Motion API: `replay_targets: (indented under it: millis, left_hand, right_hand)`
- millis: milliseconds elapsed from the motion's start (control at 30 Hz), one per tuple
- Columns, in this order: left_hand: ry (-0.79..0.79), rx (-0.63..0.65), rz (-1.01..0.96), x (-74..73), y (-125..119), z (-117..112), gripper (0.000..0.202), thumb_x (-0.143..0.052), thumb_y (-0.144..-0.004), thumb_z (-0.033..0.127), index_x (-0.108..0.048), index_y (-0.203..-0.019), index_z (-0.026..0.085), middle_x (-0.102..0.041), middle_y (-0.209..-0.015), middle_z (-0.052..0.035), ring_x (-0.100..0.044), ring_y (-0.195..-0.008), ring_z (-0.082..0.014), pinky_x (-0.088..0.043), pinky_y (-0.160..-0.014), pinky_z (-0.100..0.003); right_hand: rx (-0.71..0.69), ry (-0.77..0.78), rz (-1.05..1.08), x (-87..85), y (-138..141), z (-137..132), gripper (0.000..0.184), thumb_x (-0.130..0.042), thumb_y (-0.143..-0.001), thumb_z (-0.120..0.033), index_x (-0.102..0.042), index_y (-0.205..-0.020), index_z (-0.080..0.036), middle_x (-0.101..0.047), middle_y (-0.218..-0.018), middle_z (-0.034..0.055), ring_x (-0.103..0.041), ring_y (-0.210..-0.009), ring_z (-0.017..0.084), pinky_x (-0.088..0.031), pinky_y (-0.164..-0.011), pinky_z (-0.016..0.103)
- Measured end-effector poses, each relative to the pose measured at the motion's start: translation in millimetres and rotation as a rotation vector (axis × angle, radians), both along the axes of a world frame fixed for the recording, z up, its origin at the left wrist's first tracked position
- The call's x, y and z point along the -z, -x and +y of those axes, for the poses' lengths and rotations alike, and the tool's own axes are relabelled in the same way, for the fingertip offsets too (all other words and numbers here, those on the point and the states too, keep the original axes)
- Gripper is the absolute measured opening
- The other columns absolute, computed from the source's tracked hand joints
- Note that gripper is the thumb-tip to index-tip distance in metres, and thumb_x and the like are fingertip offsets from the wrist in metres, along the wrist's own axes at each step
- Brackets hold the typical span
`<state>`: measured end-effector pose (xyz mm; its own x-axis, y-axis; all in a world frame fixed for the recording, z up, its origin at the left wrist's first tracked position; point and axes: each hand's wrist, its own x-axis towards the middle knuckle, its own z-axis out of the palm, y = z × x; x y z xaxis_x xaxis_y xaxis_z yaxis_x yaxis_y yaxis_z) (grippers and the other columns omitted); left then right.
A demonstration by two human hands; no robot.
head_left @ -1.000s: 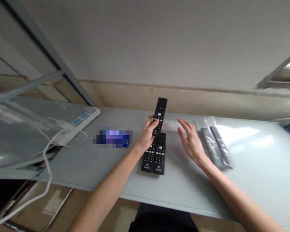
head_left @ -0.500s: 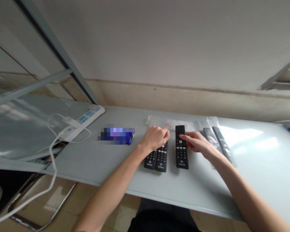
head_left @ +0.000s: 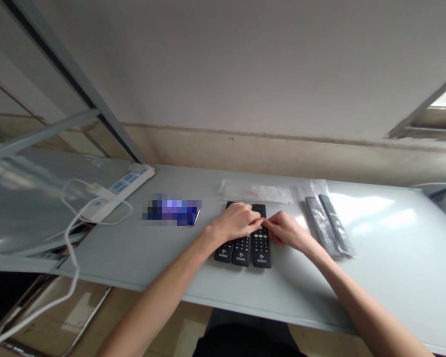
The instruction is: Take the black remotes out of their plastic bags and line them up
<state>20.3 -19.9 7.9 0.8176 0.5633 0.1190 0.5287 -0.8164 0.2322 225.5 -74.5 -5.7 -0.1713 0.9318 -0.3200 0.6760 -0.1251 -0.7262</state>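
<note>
Three black remote controls lie side by side on the grey table, their buttons facing up: a left one (head_left: 223, 252), a middle one (head_left: 241, 252) and a right one (head_left: 262, 252). My left hand (head_left: 237, 221) rests across their upper halves with its fingers curled, covering many of the buttons. At the outer side of the right remote is my right hand (head_left: 285, 229), its fingers closed on that edge. The fingertips of both hands meet over the right remote. What lies under my left palm is hidden.
Two more remotes in clear plastic bags (head_left: 329, 223) lie to the right. Flat clear bags (head_left: 255, 192) lie behind my hands. Leftward are a phone (head_left: 174, 209), its screen blurred, and a white power strip (head_left: 120, 193) with a white cable (head_left: 74, 267). A wall stands behind the table.
My right hand has brought the right remote leftward, up beside the other two. My left hand now reaches across to it. The view has shifted slightly.
</note>
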Motion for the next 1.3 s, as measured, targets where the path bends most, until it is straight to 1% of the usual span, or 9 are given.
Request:
replay_targets:
  millis: [133, 267, 467, 600, 867, 1033, 1167, 1233, 1300]
  left_hand:
    - [-0.07, 0.0, 0.008, 16.0, -3.2, -4.2, 0.027, -0.058, -0.106, 0.026, -0.073, -0.085, 0.018, -0.071, -0.078, -0.006, -0.07, -0.081, -0.0225, -0.048, -0.075, -0.032]
    - [-0.099, 0.014, -0.013, 20.8, 3.9, 0.2, 0.026, -0.058, -0.106, 0.025, -0.071, -0.084, 0.018, -0.069, -0.077, -0.005, -0.07, -0.083, -0.0227, -0.049, -0.078, -0.033]
    - [-0.084, 0.008, -0.033, 22.2, 11.1, 7.1, 0.025, -0.061, -0.104, 0.025, -0.068, -0.08, 0.019, -0.067, -0.078, -0.0037, -0.067, -0.08, -0.0207, -0.047, -0.077, -0.032]
    - [-0.091, 0.042, -0.044, 22.5, 12.0, 8.7, 0.024, -0.06, -0.102, 0.021, -0.067, -0.079, 0.019, -0.067, -0.077, -0.0035, -0.067, -0.081, -0.0207, -0.047, -0.079, -0.032]
    - [-0.093, 0.058, -0.043, 18.2, 10.8, 9.1, 0.026, -0.061, -0.101, 0.019, -0.065, -0.075, 0.02, -0.068, -0.074, -0.0031, -0.066, -0.081, -0.0207, -0.047, -0.08, -0.033]
    - [-0.115, 0.077, -0.071, 16.1, 11.3, 8.6, 0.03, -0.06, -0.099, 0.018, -0.063, -0.069, 0.02, -0.067, -0.069, -0.0028, -0.065, -0.076, -0.0201, -0.046, -0.079, -0.033]
    - [-0.155, 0.037, -0.075, 12.5, 10.1, 4.6, 0.034, -0.056, -0.102, 0.022, -0.064, -0.069, 0.02, -0.066, -0.069, -0.0043, -0.063, -0.073, -0.0204, -0.047, -0.077, -0.035]
    - [-0.167, 0.027, -0.073, 10.2, 9.1, 3.4, 0.035, -0.053, -0.104, 0.023, -0.065, -0.071, 0.02, -0.068, -0.072, -0.0051, -0.064, -0.075, -0.0212, -0.049, -0.079, -0.037]
    - [-0.182, -0.018, -0.099, 8.6, 9.2, 4.8, 0.031, -0.05, -0.106, 0.023, -0.069, -0.081, 0.019, -0.072, -0.082, -0.0068, -0.067, -0.086, -0.0232, -0.051, -0.086, -0.038]
  right_hand:
    - [0.018, -0.053, -0.071, -3.8, 7.5, -2.3, 0.06, -0.048, -0.103, -0.045, -0.049, -0.047, -0.022, -0.058, -0.044, 0.0047, -0.052, -0.045, 0.015, -0.036, -0.053, 0.029]
    - [0.031, -0.123, -0.121, -4.9, 12.3, -5.3, 0.056, -0.048, -0.103, -0.043, -0.044, -0.051, -0.023, -0.057, -0.048, 0.0042, -0.048, -0.048, 0.014, -0.03, -0.054, 0.031]
    - [-0.06, -0.152, -0.109, -4.5, 12.0, -7.7, 0.049, -0.049, -0.102, -0.047, -0.046, -0.06, -0.023, -0.057, -0.053, 0.0007, -0.043, -0.051, 0.014, -0.026, -0.055, 0.031]
    - [-0.059, -0.256, -0.207, 1.3, 14.5, -7.1, 0.05, -0.048, -0.104, -0.047, -0.045, -0.06, -0.023, -0.053, -0.055, 0.0008, -0.037, -0.054, 0.014, -0.023, -0.055, 0.032]
    - [-0.06, -0.301, -0.317, 9.2, 19.7, -7.6, 0.049, -0.044, -0.109, -0.04, -0.056, -0.065, -0.023, -0.066, -0.062, 0.008, -0.045, -0.054, 0.018, -0.023, -0.06, 0.034]
    - [-0.042, -0.309, -0.343, -1.7, 20.3, -9.5, 0.052, -0.043, -0.109, -0.043, -0.055, -0.063, -0.023, -0.065, -0.061, 0.0079, -0.047, -0.053, 0.018, -0.023, -0.06, 0.035]
    - [0.146, -0.433, -0.409, -18.3, -10.5, -17.7, 0.049, -0.042, -0.108, -0.051, -0.058, -0.07, -0.025, -0.061, -0.059, 0.0053, -0.049, -0.053, 0.02, -0.027, -0.059, 0.034]
    - [0.27, -0.559, -0.446, -19.1, -41.1, -23.1, 0.037, -0.046, -0.106, -0.049, -0.065, -0.085, -0.026, -0.069, -0.076, 0.0069, -0.058, -0.064, 0.022, -0.034, -0.061, 0.033]
    - [0.308, -0.699, -0.511, -12.6, -75.2, -28.4, 0.032, -0.046, -0.104, -0.046, -0.069, -0.099, -0.026, -0.072, -0.096, 0.0116, -0.064, -0.082, 0.028, -0.044, -0.07, 0.036]
